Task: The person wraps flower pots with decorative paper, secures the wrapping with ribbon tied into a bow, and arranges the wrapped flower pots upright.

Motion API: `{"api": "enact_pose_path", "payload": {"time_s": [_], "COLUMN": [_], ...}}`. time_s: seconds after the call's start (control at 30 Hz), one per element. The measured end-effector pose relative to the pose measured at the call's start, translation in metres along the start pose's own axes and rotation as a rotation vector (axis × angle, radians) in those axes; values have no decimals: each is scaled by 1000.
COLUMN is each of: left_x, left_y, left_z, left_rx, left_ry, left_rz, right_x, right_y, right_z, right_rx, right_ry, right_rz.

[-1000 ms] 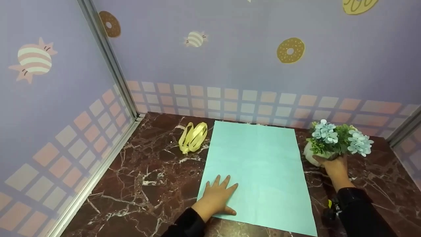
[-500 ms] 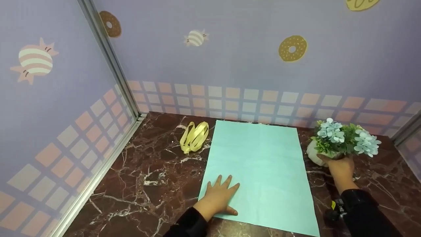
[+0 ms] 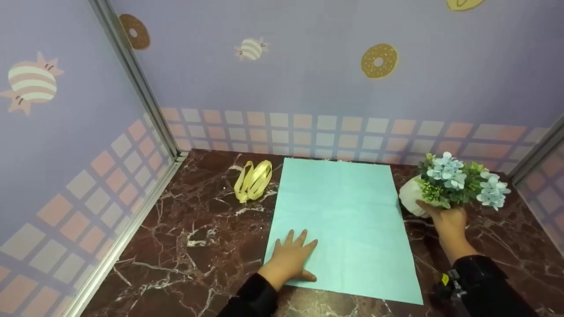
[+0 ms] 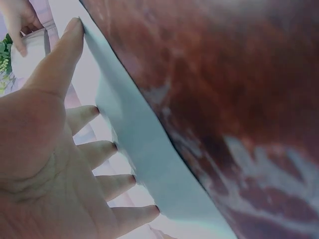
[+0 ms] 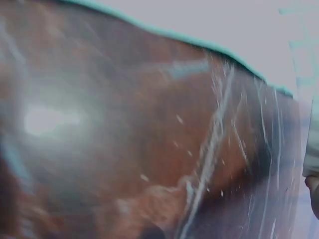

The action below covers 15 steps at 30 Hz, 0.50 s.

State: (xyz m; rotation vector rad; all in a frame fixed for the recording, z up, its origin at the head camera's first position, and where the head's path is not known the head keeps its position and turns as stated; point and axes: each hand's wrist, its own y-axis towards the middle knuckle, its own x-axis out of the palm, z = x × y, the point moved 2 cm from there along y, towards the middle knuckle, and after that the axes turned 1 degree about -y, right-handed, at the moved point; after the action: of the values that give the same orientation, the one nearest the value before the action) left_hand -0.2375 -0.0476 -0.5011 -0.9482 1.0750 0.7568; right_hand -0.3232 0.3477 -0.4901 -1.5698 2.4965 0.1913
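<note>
A light teal sheet of paper [image 3: 348, 207] lies flat on the counter. My left hand [image 3: 288, 259] rests on its near left part, fingers straight and spread. At the right, my right hand [image 3: 450, 223] grips a white pot [image 3: 412, 197] of artificial flowers [image 3: 446, 171], with pale blue blossoms and green leaves. The pot is tilted, its base to the left beside the paper's right edge. In the left wrist view the pot [image 4: 31, 52] shows behind my left thumb. The right wrist view catches only a sliver of the pot [image 5: 312, 142] at its edge.
A looped yellow ribbon [image 3: 254, 181] lies left of the paper's far corner. The counter [image 3: 185, 246] is dark red marble. A lilac wall [image 3: 308, 79] with a checked band stands behind it, and side panels close off left and right.
The pot has tipped further, its base swinging left toward the paper and its flowers leaning right, still in my right hand. My left hand stays on the paper. The head view has shifted slightly.
</note>
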Motion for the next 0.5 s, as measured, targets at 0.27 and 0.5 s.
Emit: {"api": "enact_pose_path", "payload": {"time_s": [0.27,0.5], "left_x": [3,-6], "left_y": [-3,5], "left_z": [8,21], "left_rx": [18,14], "left_ry": [-11,-35], "left_rz": [-6,81], "right_x": [12,23], "right_y": [-31,-51], "right_z": [-6,-12], "right_rx": [-10,-122], "right_ry": [116,176], "right_rz": [-1,-38]}}
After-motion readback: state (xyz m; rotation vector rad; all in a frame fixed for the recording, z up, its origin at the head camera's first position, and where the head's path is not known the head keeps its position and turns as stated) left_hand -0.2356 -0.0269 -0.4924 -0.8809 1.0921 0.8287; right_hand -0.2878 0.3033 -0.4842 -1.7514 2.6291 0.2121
